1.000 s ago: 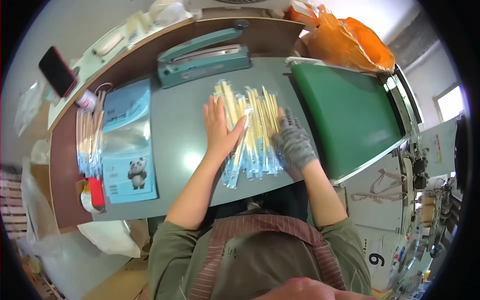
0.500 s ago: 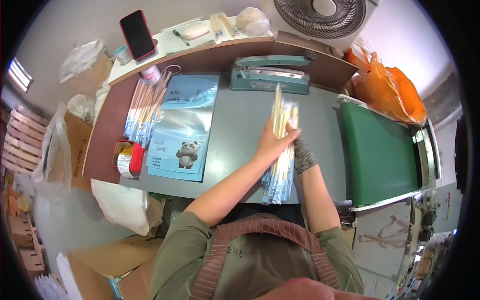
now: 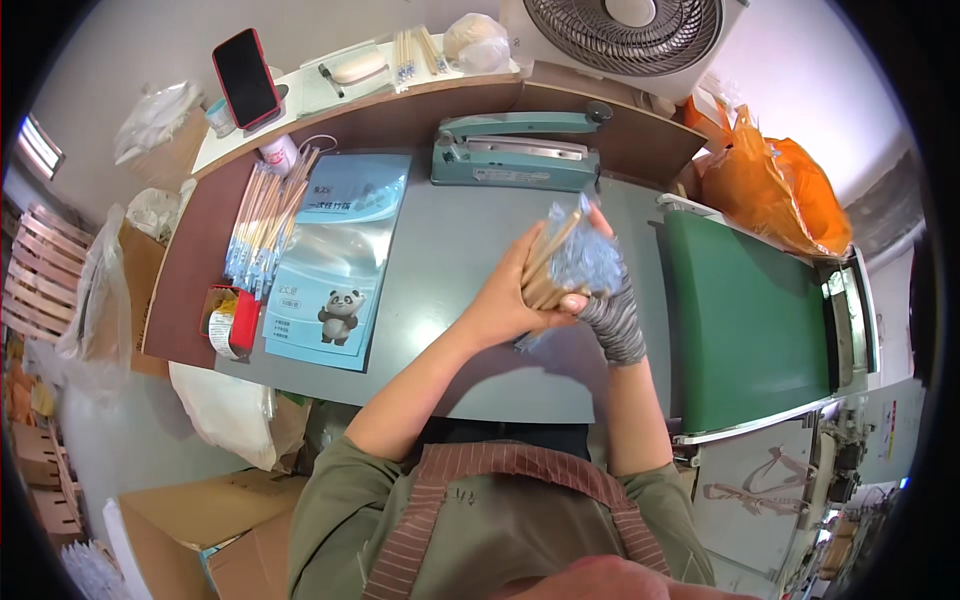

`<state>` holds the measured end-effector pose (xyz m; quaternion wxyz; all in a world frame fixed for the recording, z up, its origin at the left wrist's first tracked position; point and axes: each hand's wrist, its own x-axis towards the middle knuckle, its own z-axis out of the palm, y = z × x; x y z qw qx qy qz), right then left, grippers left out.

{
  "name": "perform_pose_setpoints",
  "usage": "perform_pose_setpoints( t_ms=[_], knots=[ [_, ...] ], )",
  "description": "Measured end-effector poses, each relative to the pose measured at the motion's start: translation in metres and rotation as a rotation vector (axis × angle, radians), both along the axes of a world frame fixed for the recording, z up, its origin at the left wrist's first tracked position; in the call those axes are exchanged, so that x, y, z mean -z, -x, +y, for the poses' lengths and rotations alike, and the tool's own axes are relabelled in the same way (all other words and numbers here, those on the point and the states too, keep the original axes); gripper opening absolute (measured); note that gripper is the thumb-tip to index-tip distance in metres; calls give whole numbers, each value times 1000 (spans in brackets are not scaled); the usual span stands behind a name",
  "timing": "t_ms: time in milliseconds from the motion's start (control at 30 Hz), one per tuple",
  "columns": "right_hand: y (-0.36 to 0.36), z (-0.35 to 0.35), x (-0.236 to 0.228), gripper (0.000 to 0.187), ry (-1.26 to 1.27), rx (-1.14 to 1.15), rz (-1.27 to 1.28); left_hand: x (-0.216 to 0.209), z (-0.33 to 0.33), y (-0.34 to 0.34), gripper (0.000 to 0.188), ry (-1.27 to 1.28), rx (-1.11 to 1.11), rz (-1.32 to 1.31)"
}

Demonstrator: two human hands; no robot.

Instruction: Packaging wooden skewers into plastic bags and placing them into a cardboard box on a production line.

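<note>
A bundle of sticks in blue-printed wrappers [image 3: 582, 255] is held up over the grey tabletop [image 3: 420, 290], on the person's side of the teal lever sealer [image 3: 515, 165] and in line with its right end. The bundle is tilted so that a crumpled blue wrapped end faces the camera, pale sticks showing along its left side.

The bare left hand [image 3: 512, 295] is closed around the bundle's left and near side, so the bundle lies in its grasp, against the palm side. The right hand [image 3: 612, 310], in a grey striped glove with bare fingertips, grips from the right and beneath; the bundle sits between the two hands, touching both.

Left of the sealer and nearer the person, flat blue pouches with a panda picture [image 3: 330, 270] lie overlapped. Farther left of it are more wrapped sticks [image 3: 265, 225] and a red box [image 3: 232, 318]. A phone [image 3: 247, 80] leans on the shelf beyond its left end. Right of the sealer are a green-topped surface [image 3: 750, 320] and an orange bag [image 3: 780, 190]; a fan [image 3: 640, 35] stands behind it.
</note>
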<state>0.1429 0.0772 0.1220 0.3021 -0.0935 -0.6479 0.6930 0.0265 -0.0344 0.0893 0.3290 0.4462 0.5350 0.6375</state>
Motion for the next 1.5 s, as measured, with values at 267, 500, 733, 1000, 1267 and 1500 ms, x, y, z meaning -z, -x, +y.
perform_pose_setpoints(
  t_ms=[267, 500, 733, 1000, 1267, 1500],
  knots=[
    [-24, -9, 33, 118, -54, -27, -20, 40, -6, -8, 118, 121, 99, 323],
    [-45, -67, 5, 90, 41, 223, 51, 37, -67, -47, 74, 309, 628, -167],
    [-30, -41, 83, 46, 618, -557, -180, 62, -111, -84, 64, 290, 412, -817],
    [-26, -62, 87, 27, 838, -637, -148, 49, -233, 135, 21, 744, -571, 731],
    [-22, -66, 84, 28, 818, -587, -142, 82, -240, 154, 22, 408, -535, 772],
    [-19, -75, 80, 28, 760, -574, -160, 84, -241, 155, 17, 419, -569, 875]
  ],
)
